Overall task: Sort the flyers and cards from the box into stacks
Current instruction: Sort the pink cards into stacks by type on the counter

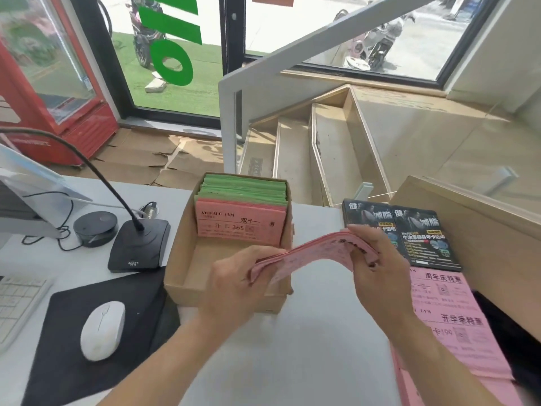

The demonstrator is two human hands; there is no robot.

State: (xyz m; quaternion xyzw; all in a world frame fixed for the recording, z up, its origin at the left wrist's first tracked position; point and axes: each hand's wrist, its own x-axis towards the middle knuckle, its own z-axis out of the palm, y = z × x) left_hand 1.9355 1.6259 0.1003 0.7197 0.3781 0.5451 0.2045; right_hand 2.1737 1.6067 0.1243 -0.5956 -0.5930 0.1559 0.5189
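In the middle of the frame: both hands hold a bent pink flyer bundle.
Left hand: grips its left end.
Right hand: grips its right end.
Box: upper middle, pink and green cards left inside.
Risk: bent paper may slip and scatter.
Writing: "365" on the front card.

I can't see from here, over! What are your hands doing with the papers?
Both hands, left and right, grip a bent pink flyer bundle above the box. Pink and green cards remain inside. Nothing blocking, over.
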